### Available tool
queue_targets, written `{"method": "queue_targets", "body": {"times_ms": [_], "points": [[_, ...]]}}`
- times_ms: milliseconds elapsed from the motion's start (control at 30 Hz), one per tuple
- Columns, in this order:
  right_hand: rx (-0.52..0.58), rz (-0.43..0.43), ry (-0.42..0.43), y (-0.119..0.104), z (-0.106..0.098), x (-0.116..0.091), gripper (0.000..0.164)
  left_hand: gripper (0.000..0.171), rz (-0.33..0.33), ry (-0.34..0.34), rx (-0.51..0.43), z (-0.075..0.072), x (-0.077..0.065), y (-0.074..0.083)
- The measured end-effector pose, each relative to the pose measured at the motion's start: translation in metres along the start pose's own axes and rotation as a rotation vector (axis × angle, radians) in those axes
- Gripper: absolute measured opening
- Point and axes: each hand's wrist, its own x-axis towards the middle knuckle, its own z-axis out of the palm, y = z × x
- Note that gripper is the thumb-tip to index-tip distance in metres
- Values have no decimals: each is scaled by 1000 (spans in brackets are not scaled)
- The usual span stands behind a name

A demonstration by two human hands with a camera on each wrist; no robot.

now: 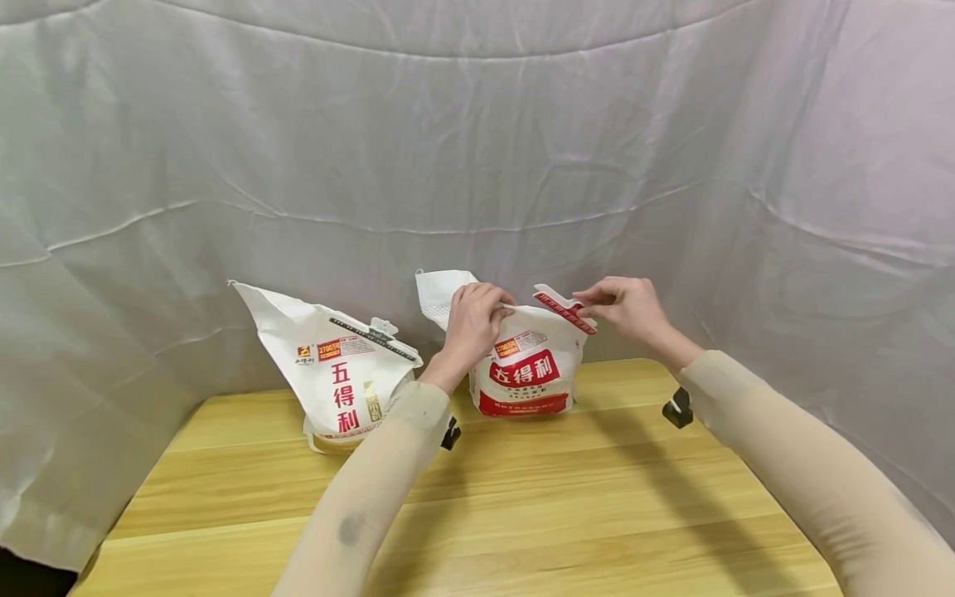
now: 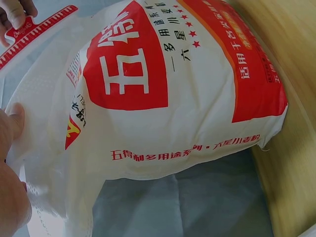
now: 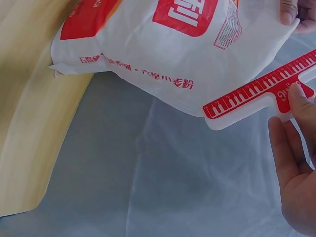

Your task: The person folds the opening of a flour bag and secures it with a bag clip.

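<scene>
A white flour bag point(image 1: 525, 369) with red print stands on the table in the head view. My left hand point(image 1: 475, 319) pinches its folded top edge, thumb on the near side in the left wrist view. A red-and-white sealing clip point(image 1: 564, 309) is held between thumb and fingers of my right hand point(image 1: 622, 307). The clip sits slanted at the bag's upper right corner, its red toothed bar facing me. In the right wrist view, the clip's lower end point(image 3: 217, 109) overlaps the bag's edge point(image 3: 190, 101). A loose white flap point(image 1: 442, 290) sticks up left of my left hand.
A second flour bag point(image 1: 336, 365) leans at the left, a dark clip point(image 1: 373, 338) across its slanted top. Both bags stand near the back edge of the wooden table point(image 1: 567, 497). Grey cloth point(image 1: 477, 149) hangs behind and at both sides.
</scene>
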Motion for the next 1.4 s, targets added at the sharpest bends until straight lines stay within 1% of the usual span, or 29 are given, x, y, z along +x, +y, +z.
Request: {"method": "queue_targets", "body": {"times_ms": [367, 500, 633, 900, 1200, 1400], "points": [[40, 18, -92, -7, 3, 14, 20, 8, -52, -13, 8, 1, 4, 2], [57, 23, -115, -6, 7, 17, 19, 9, -60, -12, 11, 1, 5, 3], [53, 37, -129, -3, 11, 19, 18, 9, -65, -3, 2, 2, 4, 3], [57, 51, -176, -1, 14, 20, 15, 11, -56, 31, -1, 3, 3, 1], [6, 48, -213, -2, 19, 24, 16, 13, -69, 54, -15, 3, 1, 1], [-30, 66, -247, -7, 21, 30, 15, 14, -75, 75, -25, 3, 2, 1]]}}
